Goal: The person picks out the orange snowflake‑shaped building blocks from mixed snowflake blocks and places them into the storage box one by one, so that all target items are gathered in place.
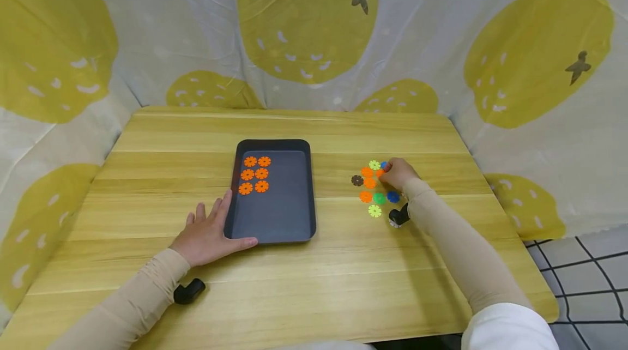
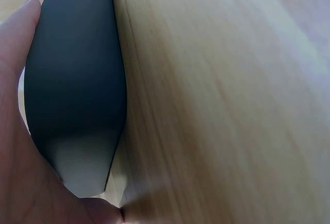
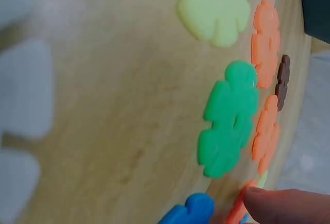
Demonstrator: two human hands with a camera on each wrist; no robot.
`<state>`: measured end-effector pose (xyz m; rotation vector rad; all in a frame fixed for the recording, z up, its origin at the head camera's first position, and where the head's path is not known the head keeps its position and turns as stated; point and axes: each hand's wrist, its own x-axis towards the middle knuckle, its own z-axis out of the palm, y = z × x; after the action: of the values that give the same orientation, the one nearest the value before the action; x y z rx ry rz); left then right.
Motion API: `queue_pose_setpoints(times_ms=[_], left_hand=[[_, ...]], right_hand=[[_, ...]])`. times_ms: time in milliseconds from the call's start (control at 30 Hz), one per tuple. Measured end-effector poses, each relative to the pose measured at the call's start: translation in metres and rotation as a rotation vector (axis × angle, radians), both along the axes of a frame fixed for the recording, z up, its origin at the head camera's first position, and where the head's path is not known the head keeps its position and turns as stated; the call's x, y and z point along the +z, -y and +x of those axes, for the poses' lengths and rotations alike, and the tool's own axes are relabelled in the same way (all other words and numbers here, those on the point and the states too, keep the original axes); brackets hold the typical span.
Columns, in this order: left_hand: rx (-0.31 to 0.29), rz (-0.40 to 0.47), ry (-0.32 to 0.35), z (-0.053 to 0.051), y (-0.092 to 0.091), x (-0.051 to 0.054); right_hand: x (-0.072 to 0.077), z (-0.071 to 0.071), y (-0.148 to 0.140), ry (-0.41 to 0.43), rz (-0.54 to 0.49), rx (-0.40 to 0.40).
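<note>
Spread along the left side of the dark tray [image 1: 275,239], the left hand [image 1: 206,235] has its fingers straight and its thumb by the near left corner. In the left wrist view this hand [image 2: 15,131] touches the tray wall [image 2: 77,80]. Six orange flower-shaped pieces [image 1: 261,186] lie in two columns inside the tray. Over the loose pieces at the right, the right hand [image 1: 399,173] has its fingertips on an orange piece [image 1: 380,173], beside a blue one [image 1: 384,165]. In the right wrist view a fingertip of the hand [image 3: 289,205] presses against the orange piece [image 3: 240,206]; its other fingers are hidden.
Around the right hand lie a brown piece [image 1: 357,180], a green piece [image 1: 379,198], a blue piece [image 1: 393,197], yellow-green pieces [image 1: 375,210] and more orange ones [image 1: 366,197]. A whitish piece [image 1: 394,223] is partly hidden under the black wrist device [image 1: 399,215]. Patterned cloth [image 1: 309,17] hangs behind the table.
</note>
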<state>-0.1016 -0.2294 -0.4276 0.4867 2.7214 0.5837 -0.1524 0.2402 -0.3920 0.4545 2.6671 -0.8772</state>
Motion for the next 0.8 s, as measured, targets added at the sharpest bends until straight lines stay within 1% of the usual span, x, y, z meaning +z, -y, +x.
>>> queue_pose_setpoints(times_ms=[167, 267, 400, 467, 533, 633, 733, 800], left_hand=[[-0.002, 0.0, -0.011, 0.0, 0.0, -0.002], [-0.002, 0.0, -0.017, 0.0, 0.0, -0.002], [-0.001, 0.0, -0.016, 0.0, 0.001, -0.002], [0.0, 0.003, -0.013, 0.0, 0.001, -0.003], [0.002, 0.006, -0.01, 0.0, 0.001, -0.003], [0.003, 0.008, -0.005, 0.0, 0.001, -0.003], [0.003, 0.01, -0.002, 0.0, 0.001, -0.002], [0.003, 0.01, -0.001, 0.0, 0.001, -0.002]], right_hand=[[0.003, 0.003, -0.003, 0.035, 0.027, 0.04], [0.005, 0.003, -0.005, 0.061, 0.063, 0.069], [0.007, 0.003, -0.01, 0.09, 0.072, 0.063], [0.008, 0.002, -0.012, 0.089, 0.044, 0.036], [0.01, 0.002, -0.014, 0.072, 0.016, 0.009], [0.014, 0.002, -0.011, 0.017, -0.012, -0.008], [0.027, 0.0, 0.0, -0.055, -0.039, 0.007], [0.039, -0.004, 0.012, -0.094, -0.076, 0.023]])
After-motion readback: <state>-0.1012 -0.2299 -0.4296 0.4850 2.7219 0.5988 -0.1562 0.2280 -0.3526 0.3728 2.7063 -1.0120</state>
